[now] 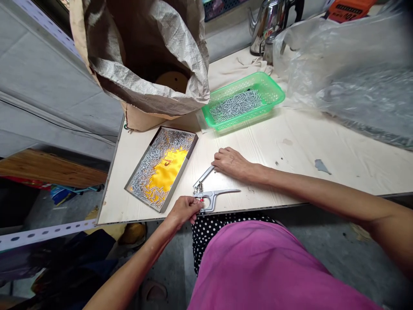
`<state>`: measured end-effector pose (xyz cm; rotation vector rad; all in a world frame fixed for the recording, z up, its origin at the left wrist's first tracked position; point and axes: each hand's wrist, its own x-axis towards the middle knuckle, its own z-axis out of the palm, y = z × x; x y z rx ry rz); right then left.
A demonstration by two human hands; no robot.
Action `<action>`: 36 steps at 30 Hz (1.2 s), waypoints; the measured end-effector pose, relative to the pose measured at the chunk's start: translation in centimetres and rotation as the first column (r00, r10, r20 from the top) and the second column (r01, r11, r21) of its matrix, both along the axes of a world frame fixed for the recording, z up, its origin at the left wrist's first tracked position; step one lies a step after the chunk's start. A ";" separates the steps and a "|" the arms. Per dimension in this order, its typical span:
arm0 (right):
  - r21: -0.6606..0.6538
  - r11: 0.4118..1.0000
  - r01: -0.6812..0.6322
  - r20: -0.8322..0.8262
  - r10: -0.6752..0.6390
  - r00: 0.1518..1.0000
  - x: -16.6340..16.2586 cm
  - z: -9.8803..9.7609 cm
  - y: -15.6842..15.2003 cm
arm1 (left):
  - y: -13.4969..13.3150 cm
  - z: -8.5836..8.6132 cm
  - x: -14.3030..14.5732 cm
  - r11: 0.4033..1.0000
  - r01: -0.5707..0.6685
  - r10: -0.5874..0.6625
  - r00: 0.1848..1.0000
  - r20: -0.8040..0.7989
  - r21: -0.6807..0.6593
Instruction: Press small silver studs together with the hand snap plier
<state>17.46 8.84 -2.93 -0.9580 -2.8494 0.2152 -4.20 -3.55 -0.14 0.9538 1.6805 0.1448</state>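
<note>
A grey metal hand press (211,199), plier-like with a coil spring and a red band, sits at the table's front edge. My right hand (232,164) is closed round the end of its raised lever. At the tool's jaw end, my left hand (186,209) has thumb and fingers pinched together; what is between them is hidden. Left of the press lies a shallow metal tray (177,180) with many small silver metal pieces (146,168) spread over a yellow lining (169,168).
A green plastic basket (274,95) of similar silver pieces stands behind. A large open sack (145,97) rises at back left. A clear plastic bag (342,73) covers the right side, near a metal kettle (266,23). The table's front edge is close to my body.
</note>
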 end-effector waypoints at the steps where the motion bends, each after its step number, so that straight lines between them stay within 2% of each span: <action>1: -0.018 1.000 -0.012 -0.043 0.011 0.999 0.4 -0.1 -0.4 | 0.0 0.0 0.0 1.000 -0.013 0.013 1.000 0.003 0.001; 5: -0.054 0.995 -0.088 -0.179 0.077 0.981 2.3 -0.6 -1.9 | -0.2 -0.1 0.1 0.998 -0.055 0.055 0.998 0.012 -0.001; 9: -0.120 0.986 -0.116 -0.152 0.097 0.984 3.2 -0.9 -2.5 | -0.2 -0.1 0.1 0.997 -0.071 0.071 0.997 0.013 0.003; 12: -0.150 0.985 -0.090 -0.112 0.073 0.991 3.2 -1.0 -2.4 | -0.3 -0.1 0.2 0.997 -0.072 0.072 0.997 0.009 0.004; 24: -0.078 0.997 -0.015 0.019 0.016 1.000 2.3 1.3 -3.2 | -0.4 0.0 0.3 0.995 -0.099 0.099 0.995 0.018 -0.005; 32: -0.070 0.996 -0.053 -0.077 0.048 0.996 3.4 0.3 -2.8 | -0.6 -0.1 0.2 0.993 -0.121 0.121 0.992 0.043 -0.001; 36: -0.093 0.996 0.007 -0.075 -0.014 0.997 3.2 0.0 -1.4 | -0.6 -0.1 0.3 0.992 -0.128 0.128 0.990 0.055 -0.005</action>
